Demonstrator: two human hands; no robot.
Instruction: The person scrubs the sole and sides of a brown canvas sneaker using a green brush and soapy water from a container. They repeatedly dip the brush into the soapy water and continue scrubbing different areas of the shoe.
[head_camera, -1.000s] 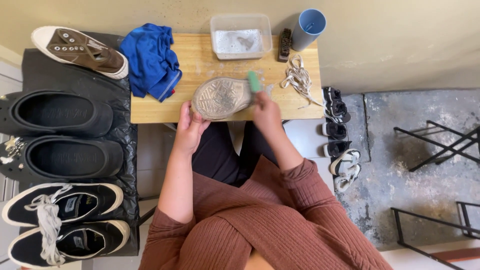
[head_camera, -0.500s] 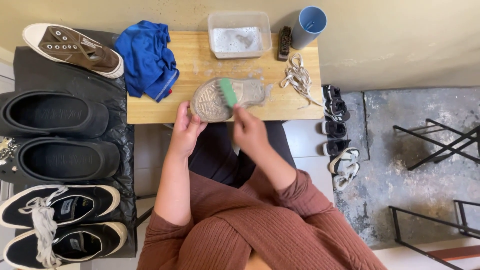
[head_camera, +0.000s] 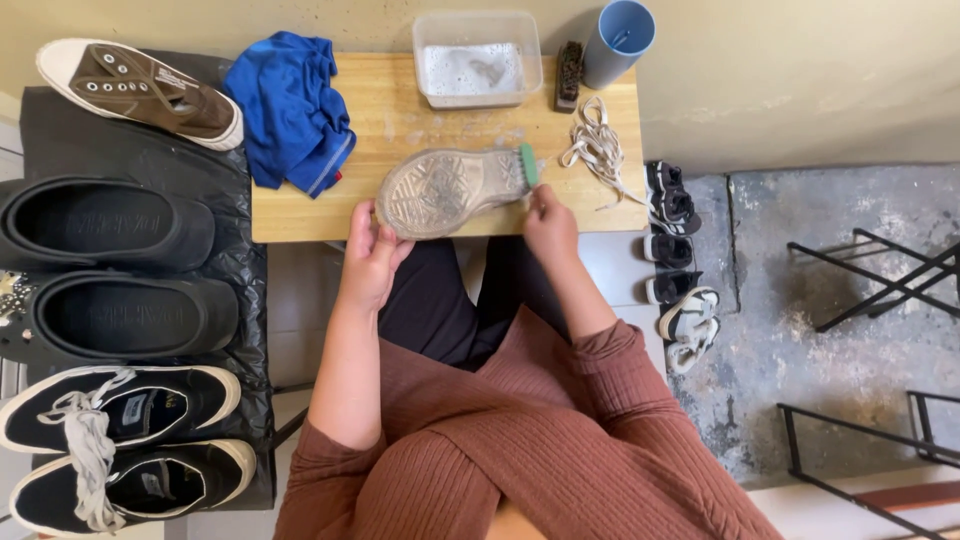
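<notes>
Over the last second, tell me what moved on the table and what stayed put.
The right hand swept the green brush from the heel end of the upturned shoe sole to the middle, then back to the heel end. The left hand kept its grip on the toe end. The soapy tub, blue cloth, laces and blue cup stayed put.

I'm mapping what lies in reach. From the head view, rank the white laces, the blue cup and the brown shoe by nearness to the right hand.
From the right hand:
1. White laces, just above it on the table.
2. Blue cup, at the table's far right corner.
3. Brown shoe, far left, off the table.
</notes>
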